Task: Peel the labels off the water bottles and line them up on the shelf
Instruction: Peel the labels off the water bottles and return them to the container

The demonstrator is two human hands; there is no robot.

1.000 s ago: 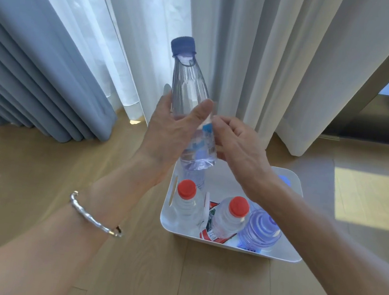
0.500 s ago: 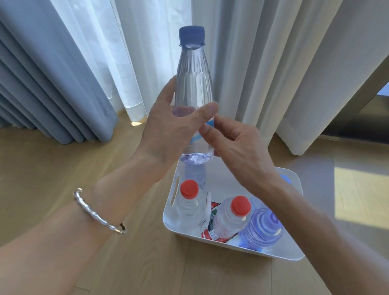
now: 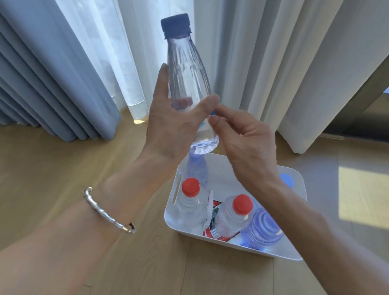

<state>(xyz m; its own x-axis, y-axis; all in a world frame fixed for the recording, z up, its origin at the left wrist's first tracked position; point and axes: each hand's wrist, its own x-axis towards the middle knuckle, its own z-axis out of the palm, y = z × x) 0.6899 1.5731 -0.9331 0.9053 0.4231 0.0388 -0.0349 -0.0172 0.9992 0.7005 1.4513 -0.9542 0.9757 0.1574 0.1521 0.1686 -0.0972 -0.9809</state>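
Standing in white bin (image 3: 180, 226): capped water bottles (image 3: 232, 219).

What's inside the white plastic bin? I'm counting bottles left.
Two red-capped clear bottles and two bluish ribbed bottles show; the right forearm covers all but another's blue cap.
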